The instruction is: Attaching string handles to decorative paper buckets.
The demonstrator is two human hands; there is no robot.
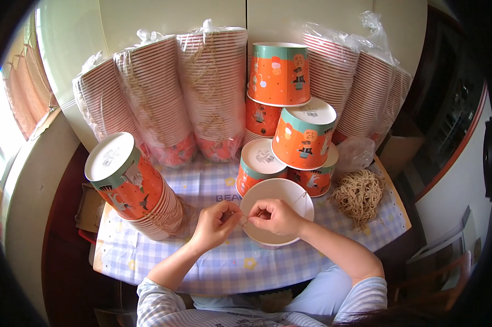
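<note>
A paper bucket point(294, 192) stands mouth up before me, its white inside showing. At its left rim, my left hand point(217, 222) and my right hand point(279, 217) are close together, thumbs and fingers pinched. Between the fingertips a short stretch of thin tan cord point(245, 220) shows; most of it is hidden by the hands. My right hand reaches across the bucket's opening. On the far right part of the rim, a bit of cord point(305, 195) is visible. Whether the cord passes through the rim at the left cannot be made out.
Upturned orange and green buckets point(303, 139) are piled behind the open one. To the left leans a nested bucket stack point(129, 182). Bagged bucket stacks point(213, 87) line the back. A tangle of tan cords point(358, 196) lies at right on the checked tablecloth point(202, 267).
</note>
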